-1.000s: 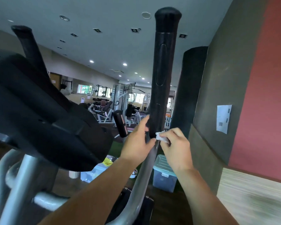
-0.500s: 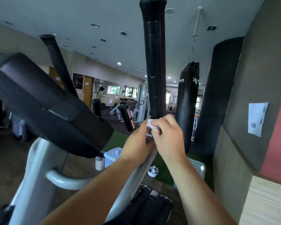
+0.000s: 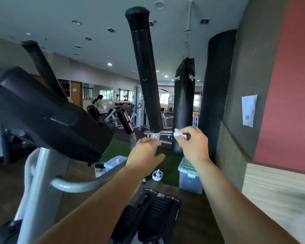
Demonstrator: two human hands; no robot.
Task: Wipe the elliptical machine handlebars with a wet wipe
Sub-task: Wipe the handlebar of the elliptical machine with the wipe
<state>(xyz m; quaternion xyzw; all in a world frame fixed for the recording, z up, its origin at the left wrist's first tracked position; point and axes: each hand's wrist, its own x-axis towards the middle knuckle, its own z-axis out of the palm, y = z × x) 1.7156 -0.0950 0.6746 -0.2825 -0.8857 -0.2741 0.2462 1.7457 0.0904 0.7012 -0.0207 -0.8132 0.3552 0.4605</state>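
At frame centre the left hand loosely gripped the steel post under the foam handlebar, while the right hand pinched the wet wipe clear of it, risking unwiped patches.

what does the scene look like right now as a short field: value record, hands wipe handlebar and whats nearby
left hand: on the silver bar just below the black grip
right hand: pinching the wet wipe, off the bar, to its right
near handlebar: black foam grip, tilted, top end leaning left
far handlebar: untouched
floor: plastic bin below right hand
behind: hanging punching bag
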